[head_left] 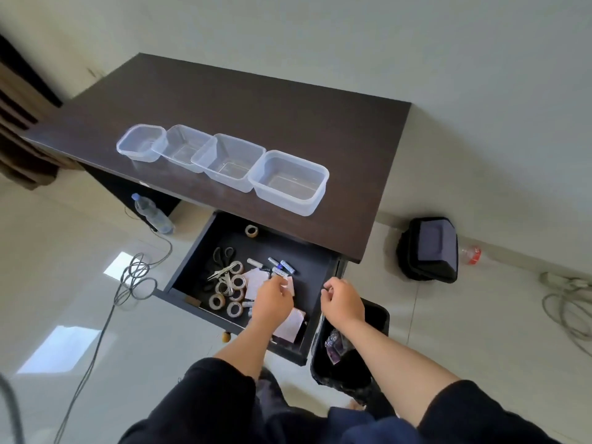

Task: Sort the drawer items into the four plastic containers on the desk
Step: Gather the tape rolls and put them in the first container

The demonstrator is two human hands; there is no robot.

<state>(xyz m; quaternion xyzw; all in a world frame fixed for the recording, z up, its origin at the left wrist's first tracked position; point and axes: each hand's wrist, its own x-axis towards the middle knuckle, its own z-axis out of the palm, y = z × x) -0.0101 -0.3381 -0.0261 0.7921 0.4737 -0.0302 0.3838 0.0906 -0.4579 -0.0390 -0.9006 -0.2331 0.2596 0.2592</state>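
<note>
Drawer (307, 267) pulled open under the dark desk (256, 104), holding tape rolls (235, 294), black-handled scissors (223, 255), batteries (283, 267) and pale paper pads (256, 280). Four clear plastic containers (224, 161) in a touching row on the desk, all showing bare bottoms. Left hand (272, 302) down inside the drawer over the paper pads, fingers curled; whether that grip holds anything, cannot tell. Right hand (342, 302) beside the drawer's right edge, fingers loosely curled, grip narrow, nothing visible in it. Black bin (378, 318) on the floor under the right forearm. Water bottle (153, 214) and cables (134, 277) on the floor at left.
</note>
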